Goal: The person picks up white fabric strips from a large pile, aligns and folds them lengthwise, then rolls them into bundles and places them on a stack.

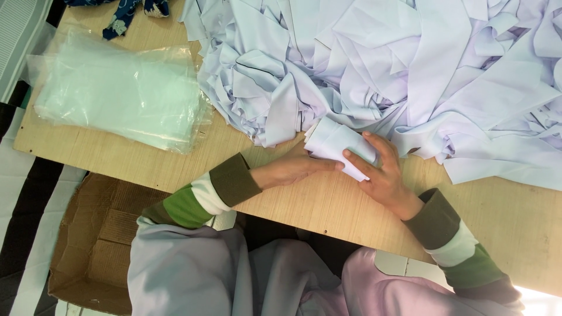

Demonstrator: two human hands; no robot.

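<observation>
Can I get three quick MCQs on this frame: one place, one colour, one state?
1. Where does the stack of clear bags lie?
A. on the table's left part
B. in the cardboard box
C. on the cloth pile

2. What colour is the cloth pile?
A. dark green
B. pale lilac-white
C. red

3. What state is the cloth piece under the hands in?
A. spread flat
B. rolled or folded into a small bundle
C. sealed in a bag

Answers:
1 A, the bags rest on the wooden table left of the pile.
2 B, the heap is pale throughout.
3 B, the right hand wraps a compact bundle and the left hand touches it.
</observation>
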